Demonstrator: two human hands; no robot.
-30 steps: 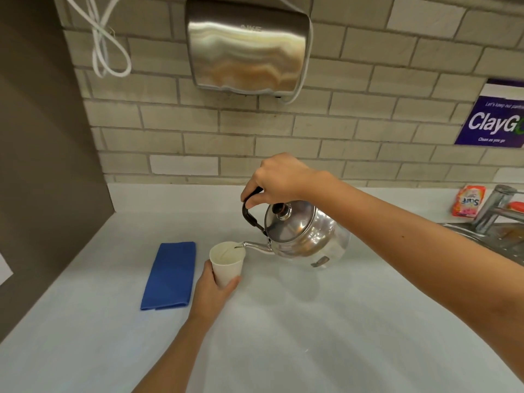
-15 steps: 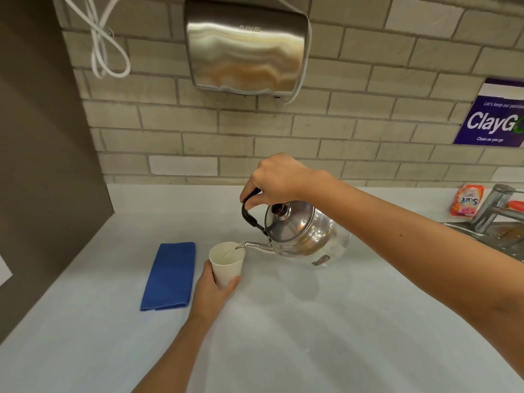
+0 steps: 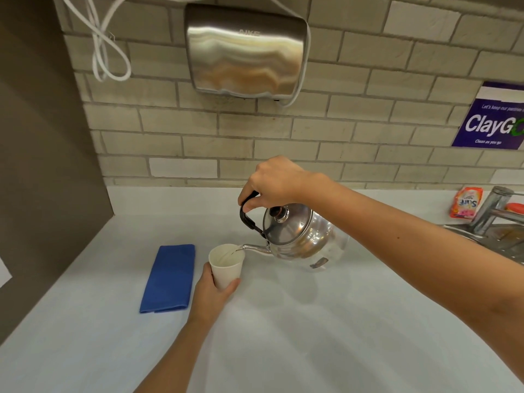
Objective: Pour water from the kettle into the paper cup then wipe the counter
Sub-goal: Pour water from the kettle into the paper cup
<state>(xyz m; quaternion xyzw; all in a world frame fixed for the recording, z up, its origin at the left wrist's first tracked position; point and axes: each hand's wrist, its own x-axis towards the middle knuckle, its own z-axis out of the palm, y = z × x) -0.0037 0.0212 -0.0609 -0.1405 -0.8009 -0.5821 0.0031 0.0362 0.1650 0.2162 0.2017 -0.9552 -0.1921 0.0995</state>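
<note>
My right hand [image 3: 273, 181] grips the black handle of a shiny steel kettle [image 3: 295, 235], which is tilted to the left above the white counter [image 3: 312, 336]. Its thin spout reaches over the rim of a white paper cup [image 3: 226, 265], and a thin stream of water runs into the cup. My left hand [image 3: 212, 293] wraps around the lower part of the cup from the near side. A folded blue cloth [image 3: 170, 277] lies flat on the counter just left of the cup.
A steel hand dryer [image 3: 243, 52] hangs on the brick wall above, with a white cable [image 3: 107, 52] looped at its left. A dark panel [image 3: 42, 165] bounds the counter's left side. At the right are a steel tap [image 3: 490, 211], a sink edge and an orange sachet [image 3: 466, 205].
Almost nothing has moved: both hands hold the same pose and the kettle stays tilted over the cup as the water keeps running.
</note>
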